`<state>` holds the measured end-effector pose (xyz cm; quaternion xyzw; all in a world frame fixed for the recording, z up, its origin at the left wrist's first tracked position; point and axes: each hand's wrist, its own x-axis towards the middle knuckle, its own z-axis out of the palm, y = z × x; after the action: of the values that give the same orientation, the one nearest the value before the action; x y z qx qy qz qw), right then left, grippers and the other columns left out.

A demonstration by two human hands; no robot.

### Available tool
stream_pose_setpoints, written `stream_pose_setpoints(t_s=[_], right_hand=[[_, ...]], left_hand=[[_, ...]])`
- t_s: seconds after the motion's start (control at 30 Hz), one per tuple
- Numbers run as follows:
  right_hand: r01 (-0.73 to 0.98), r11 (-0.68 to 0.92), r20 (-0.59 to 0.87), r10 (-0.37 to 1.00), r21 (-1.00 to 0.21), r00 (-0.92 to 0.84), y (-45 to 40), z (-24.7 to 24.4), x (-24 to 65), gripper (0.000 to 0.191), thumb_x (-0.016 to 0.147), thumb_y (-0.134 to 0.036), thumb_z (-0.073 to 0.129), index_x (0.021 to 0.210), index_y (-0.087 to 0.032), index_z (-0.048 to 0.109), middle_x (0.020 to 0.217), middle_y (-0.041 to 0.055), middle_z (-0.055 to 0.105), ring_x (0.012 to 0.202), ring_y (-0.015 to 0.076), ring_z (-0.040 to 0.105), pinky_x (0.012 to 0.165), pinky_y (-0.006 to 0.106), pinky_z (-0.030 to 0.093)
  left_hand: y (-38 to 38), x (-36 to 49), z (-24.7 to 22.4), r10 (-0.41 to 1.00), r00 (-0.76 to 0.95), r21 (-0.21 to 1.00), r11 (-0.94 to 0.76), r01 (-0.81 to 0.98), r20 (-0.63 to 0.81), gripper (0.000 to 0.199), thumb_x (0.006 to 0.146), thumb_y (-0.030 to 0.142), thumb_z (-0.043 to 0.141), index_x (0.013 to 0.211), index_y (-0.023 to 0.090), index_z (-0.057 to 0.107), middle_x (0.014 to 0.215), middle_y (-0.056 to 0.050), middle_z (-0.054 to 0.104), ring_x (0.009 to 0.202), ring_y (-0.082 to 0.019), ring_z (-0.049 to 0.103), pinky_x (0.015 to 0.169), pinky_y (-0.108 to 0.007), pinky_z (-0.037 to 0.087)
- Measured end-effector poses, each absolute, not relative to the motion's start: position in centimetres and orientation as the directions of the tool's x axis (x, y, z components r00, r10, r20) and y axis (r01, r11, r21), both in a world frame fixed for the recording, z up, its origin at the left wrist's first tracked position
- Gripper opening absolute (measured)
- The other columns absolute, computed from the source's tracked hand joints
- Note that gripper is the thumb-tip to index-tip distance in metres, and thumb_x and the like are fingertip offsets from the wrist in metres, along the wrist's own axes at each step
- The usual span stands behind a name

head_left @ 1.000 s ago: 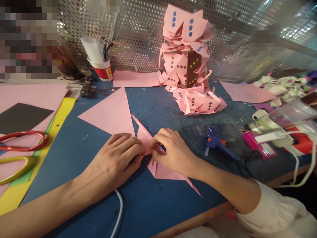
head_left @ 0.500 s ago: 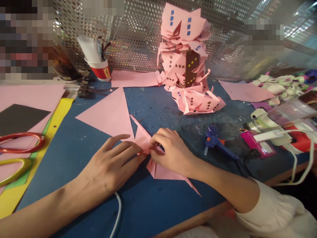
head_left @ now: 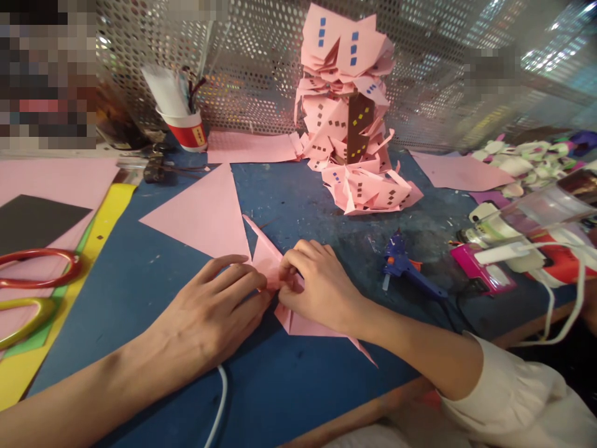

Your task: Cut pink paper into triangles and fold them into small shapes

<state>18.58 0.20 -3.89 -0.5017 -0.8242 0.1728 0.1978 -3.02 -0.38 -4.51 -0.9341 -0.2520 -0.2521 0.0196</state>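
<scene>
A folded pink paper piece lies on the blue table under both hands, its thin points reaching up-left and down-right. My right hand pinches the paper near its middle, thumb and fingers together. Beside it, my left hand presses on the paper's left part with its fingertips, the fingers slightly bent and spread. Fingers hide the spot where the hands meet. A flat pink paper triangle lies just beyond my left hand. Behind stands a tall structure of folded pink paper with small blue, brown and yellow squares.
On the right are a blue glue gun, a magenta device and white cables. Red-handled scissors and yellow-handled ones rest on coloured sheets at left. A red and white cup stands at the back. A white cable runs near my left wrist.
The view has shifted very slightly. Both hands stay on the folded pink paper, with only small finger movement.
</scene>
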Motion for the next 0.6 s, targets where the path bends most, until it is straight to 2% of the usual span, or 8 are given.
stream_pose_setpoints(t_s=[0.27, 0.6], right_hand=[[0.755, 0.439, 0.15, 0.894, -0.486, -0.423, 0.37, -3.94, 18.67, 0.01, 0.079, -0.015, 0.063, 0.086, -0.022, 0.062, 0.096, 0.0017, 0.062, 0.095, 0.02, 0.055, 0.085, 0.034, 0.037], [0.744, 0.453, 0.163, 0.887, -0.491, -0.433, 0.37, -3.94, 18.76, 0.012, 0.08, -0.013, 0.061, 0.087, -0.022, 0.062, 0.096, 0.0019, 0.062, 0.095, 0.0196, 0.055, 0.085, 0.035, 0.037]], left_hand=[[-0.47, -3.29, -4.39, 0.481, 0.742, 0.097, -0.862, 0.498, 0.467, 0.016, 0.095, 0.014, 0.058, 0.103, 0.023, 0.068, 0.1, 0.0, 0.073, 0.092, -0.016, 0.068, 0.106, -0.044, 0.047], [-0.66, -3.54, -4.04, 0.486, 0.748, 0.097, -0.86, 0.501, 0.452, 0.013, 0.096, 0.015, 0.058, 0.099, 0.023, 0.068, 0.098, 0.0, 0.074, 0.092, -0.015, 0.069, 0.111, -0.043, 0.045]])
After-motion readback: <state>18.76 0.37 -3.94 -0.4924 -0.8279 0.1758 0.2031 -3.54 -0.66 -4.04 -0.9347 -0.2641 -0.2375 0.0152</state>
